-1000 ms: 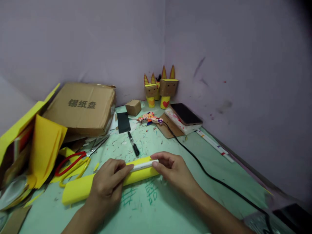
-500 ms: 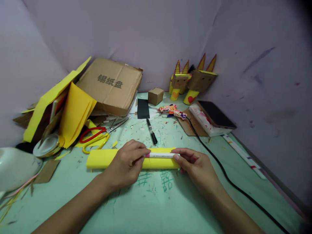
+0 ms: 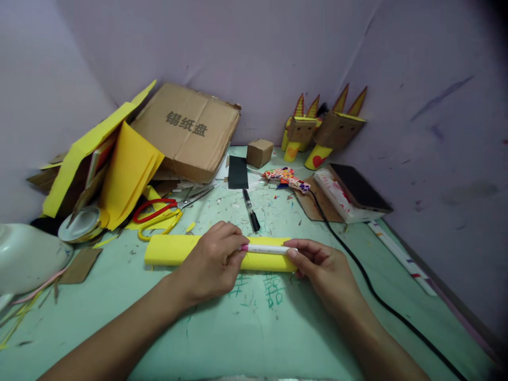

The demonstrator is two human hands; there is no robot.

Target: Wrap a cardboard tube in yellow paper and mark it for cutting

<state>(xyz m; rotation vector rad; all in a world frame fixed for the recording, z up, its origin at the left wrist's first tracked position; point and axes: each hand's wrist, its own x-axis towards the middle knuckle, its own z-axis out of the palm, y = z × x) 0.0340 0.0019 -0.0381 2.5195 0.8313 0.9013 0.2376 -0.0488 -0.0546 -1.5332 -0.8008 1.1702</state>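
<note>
A white marker pen (image 3: 270, 249) with a pink end is held level between my two hands. My left hand (image 3: 223, 257) pinches the pink end, its fingers curled and partly hiding it. My right hand (image 3: 317, 264) grips the plain white end between thumb and fingers. Just beneath the pen lies a long folded piece of yellow paper (image 3: 170, 251), partly covered by my left hand. Beyond it, a black pen (image 3: 251, 211) rests on the green tabletop (image 3: 254, 338), which has green marker scribbles near the paper.
Red-and-yellow scissors (image 3: 166, 211) lie left, by yellow papers (image 3: 129, 180) and a large cardboard box (image 3: 188, 129). A small box (image 3: 260, 153), a patterned glue gun (image 3: 286, 177) and cardboard figures (image 3: 337, 132) sit behind. The gun's black cord (image 3: 377, 291) runs down the right side.
The camera view has tilted and turned slightly, so everything sits a little further right and higher. Both hands keep their hold on the marker, with slightly more of its pink end showing.
</note>
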